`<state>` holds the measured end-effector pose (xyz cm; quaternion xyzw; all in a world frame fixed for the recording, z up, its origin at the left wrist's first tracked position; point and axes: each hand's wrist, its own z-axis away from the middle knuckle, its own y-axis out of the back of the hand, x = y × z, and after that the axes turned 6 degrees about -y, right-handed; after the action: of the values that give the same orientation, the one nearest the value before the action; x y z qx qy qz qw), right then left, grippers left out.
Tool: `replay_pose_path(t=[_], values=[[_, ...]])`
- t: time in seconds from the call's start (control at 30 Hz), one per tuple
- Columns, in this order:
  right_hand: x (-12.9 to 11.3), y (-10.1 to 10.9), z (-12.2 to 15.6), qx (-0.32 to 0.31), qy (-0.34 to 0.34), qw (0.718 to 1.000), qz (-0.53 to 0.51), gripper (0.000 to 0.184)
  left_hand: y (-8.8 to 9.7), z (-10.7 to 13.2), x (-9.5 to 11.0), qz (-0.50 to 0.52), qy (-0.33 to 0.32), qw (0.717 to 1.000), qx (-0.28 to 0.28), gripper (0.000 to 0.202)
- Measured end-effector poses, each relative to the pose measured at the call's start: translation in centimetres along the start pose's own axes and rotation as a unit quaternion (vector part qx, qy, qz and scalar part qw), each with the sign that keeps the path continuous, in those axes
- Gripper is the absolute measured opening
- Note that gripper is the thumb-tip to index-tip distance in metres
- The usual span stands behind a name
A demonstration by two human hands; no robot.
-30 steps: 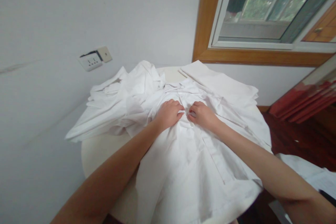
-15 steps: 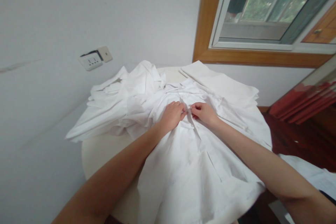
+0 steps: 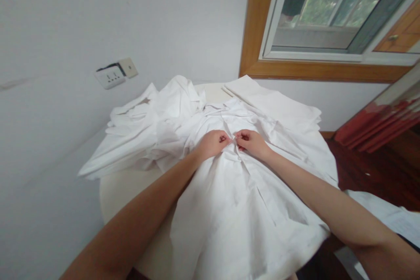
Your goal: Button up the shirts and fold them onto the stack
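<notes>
- The left hand [image 3: 212,143] and right hand [image 3: 250,143] meet at the front placket of the white shirt [image 3: 236,210] spread on the round table [image 3: 127,192].
- Both hands are curled, fingertips pinching the fabric; a second ago they lay flatter.
- The shirt's chest is now bunched up between them.
- Crumpled white clothes [image 3: 144,131] lie left; a folded pile [image 3: 272,105] sits behind.

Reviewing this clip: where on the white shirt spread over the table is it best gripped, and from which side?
Probably at the front placket of the white shirt, where the left hand and right hand pinch its two edges together just below the collar. Come from the near side, fingertips from either side: the shirt lies front up with that raised seam down its middle, the collar towards the wall.
</notes>
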<state>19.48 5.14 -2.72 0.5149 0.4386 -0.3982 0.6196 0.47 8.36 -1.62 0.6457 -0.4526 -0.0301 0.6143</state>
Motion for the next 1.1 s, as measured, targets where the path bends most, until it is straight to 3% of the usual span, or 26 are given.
replay_pose_path(t=[0.37, 0.57, 0.73, 0.97, 1.1], values=[[-0.7, -0.1, 0.9, 0.019, 0.036, 0.999, -0.001, 0.018, -0.1, 0.1, 0.3, -0.057, -0.010, 0.998, 0.008, 0.020], [-0.9, -0.1, 1.0, 0.005, 0.034, 0.998, 0.056, 0.019, 0.1, -0.2, -0.5, 0.062, 0.001, 0.998, -0.011, 0.020], [-0.8, -0.1, 1.0, 0.005, 0.031, 0.998, 0.049, 0.021, -0.2, -0.4, -1.3, 0.099, 0.008, 0.995, -0.016, 0.025], [-1.4, 1.0, 0.8, -0.104, -0.024, 0.993, -0.052, 0.017, -0.2, -0.3, -1.3, 0.056, -0.005, 0.998, -0.024, 0.023], [-1.6, 0.7, 0.5, -0.086, -0.046, 0.993, -0.067, 0.011, 0.0, -0.3, -1.4, 0.044, -0.021, 0.998, -0.029, 0.021]])
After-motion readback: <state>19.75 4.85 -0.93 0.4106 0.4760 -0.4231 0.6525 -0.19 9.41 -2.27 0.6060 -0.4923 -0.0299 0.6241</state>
